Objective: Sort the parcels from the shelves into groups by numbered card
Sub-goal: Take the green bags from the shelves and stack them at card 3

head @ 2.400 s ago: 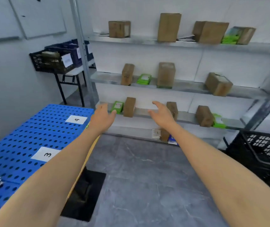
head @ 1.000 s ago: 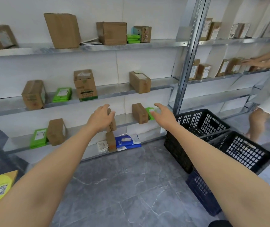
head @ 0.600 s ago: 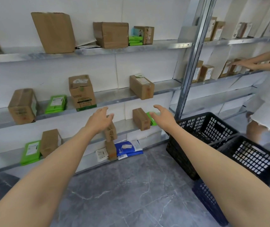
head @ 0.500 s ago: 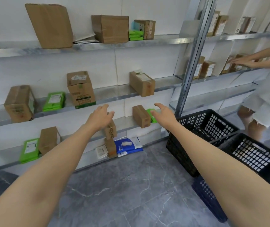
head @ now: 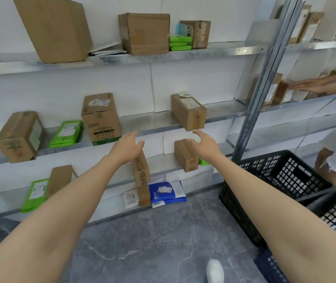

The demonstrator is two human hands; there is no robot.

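With the left hand (head: 125,149) and right hand (head: 204,147) hovering empty, fingers loosely spread, either side of the small cardboard parcel (head: 185,155) that seems to overhang the lower shelf (head: 161,162), a lopsided nudge could tip it onto the floor (head: 142,242).

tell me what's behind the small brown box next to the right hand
A green packet sits behind the small brown box; only one edge shows, below the right hand. The rest is covered.
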